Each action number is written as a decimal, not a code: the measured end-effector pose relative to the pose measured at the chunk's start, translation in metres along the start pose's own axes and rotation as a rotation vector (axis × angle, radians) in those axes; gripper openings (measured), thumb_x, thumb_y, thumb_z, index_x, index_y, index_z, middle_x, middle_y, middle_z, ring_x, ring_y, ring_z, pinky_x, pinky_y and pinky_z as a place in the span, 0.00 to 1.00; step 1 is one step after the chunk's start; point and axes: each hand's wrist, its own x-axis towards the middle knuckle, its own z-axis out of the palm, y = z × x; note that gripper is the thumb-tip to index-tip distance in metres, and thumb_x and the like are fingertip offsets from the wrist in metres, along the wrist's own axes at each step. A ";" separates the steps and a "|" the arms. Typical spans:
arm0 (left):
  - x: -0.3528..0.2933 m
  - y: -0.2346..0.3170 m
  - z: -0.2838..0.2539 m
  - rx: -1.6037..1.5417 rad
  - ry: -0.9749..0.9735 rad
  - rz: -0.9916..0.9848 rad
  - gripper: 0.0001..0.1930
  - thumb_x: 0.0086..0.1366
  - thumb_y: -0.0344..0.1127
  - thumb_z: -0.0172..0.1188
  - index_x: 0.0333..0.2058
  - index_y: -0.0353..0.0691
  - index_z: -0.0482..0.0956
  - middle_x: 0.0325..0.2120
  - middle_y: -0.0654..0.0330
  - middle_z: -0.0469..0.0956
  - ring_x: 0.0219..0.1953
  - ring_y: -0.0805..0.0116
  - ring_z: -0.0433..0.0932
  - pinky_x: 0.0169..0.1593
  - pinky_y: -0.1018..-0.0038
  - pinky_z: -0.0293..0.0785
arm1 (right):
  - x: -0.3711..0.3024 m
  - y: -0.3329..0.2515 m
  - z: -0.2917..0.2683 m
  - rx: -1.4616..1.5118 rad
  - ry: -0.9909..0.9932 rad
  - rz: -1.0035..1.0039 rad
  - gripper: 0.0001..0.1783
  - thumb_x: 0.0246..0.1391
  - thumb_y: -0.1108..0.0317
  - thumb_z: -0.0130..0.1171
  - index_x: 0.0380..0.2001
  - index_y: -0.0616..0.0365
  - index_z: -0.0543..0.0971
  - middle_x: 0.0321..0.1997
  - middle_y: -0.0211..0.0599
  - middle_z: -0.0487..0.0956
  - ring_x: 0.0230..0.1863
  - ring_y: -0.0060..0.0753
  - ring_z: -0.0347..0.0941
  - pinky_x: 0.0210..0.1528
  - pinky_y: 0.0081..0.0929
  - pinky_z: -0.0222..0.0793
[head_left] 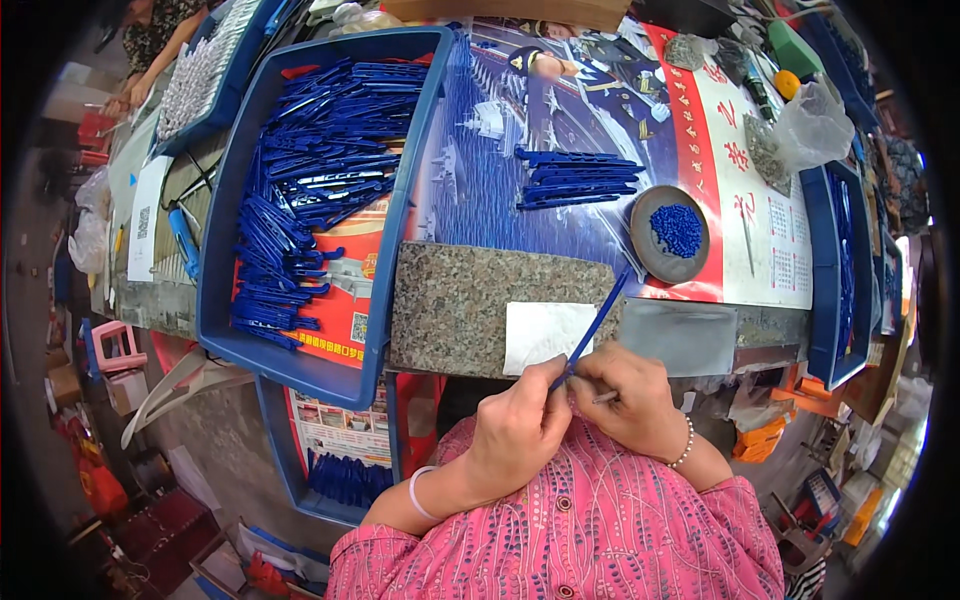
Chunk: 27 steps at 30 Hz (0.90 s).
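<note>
A long, slender blue strip slants up from my fingers toward the bowl. My left hand is closed in a pinch on its lower end. Pressed up beside it, my right hand is closed too, and a thin grey rod-like tool pokes out of its fingers; the rest of the tool is hidden. Just beyond the strip's far end stands a round dark bowl with small blue beads in it. A small pile of blue slender pieces lies left of the bowl.
On the left stands a large blue tray with many blue pieces; a lower tray sits below. A granite slab and white paper lie before me. Another blue bin stands right. Another person's hand shows far left.
</note>
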 end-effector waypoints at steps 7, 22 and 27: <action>-0.003 0.003 0.001 0.046 0.010 0.102 0.17 0.52 0.21 0.58 0.42 0.28 0.71 0.23 0.49 0.77 0.22 0.57 0.79 0.25 0.68 0.74 | -0.005 -0.003 -0.001 0.173 -0.068 0.211 0.05 0.45 0.76 0.59 0.26 0.62 0.73 0.21 0.31 0.72 0.18 0.20 0.67 0.20 0.21 0.60; -0.013 -0.002 -0.002 -0.159 -0.140 -0.116 0.15 0.57 0.19 0.53 0.44 0.28 0.69 0.32 0.50 0.80 0.35 0.63 0.83 0.36 0.74 0.80 | 0.006 0.008 -0.015 0.822 0.013 0.613 0.13 0.55 0.70 0.53 0.40 0.68 0.72 0.24 0.33 0.73 0.15 0.13 0.61 0.16 0.13 0.58; -0.014 -0.003 -0.002 -0.128 -0.181 -0.083 0.14 0.58 0.19 0.52 0.44 0.28 0.69 0.34 0.50 0.80 0.37 0.63 0.82 0.38 0.74 0.80 | 0.008 0.006 -0.014 0.919 0.040 0.629 0.14 0.55 0.68 0.56 0.40 0.68 0.71 0.23 0.33 0.73 0.14 0.13 0.59 0.16 0.13 0.58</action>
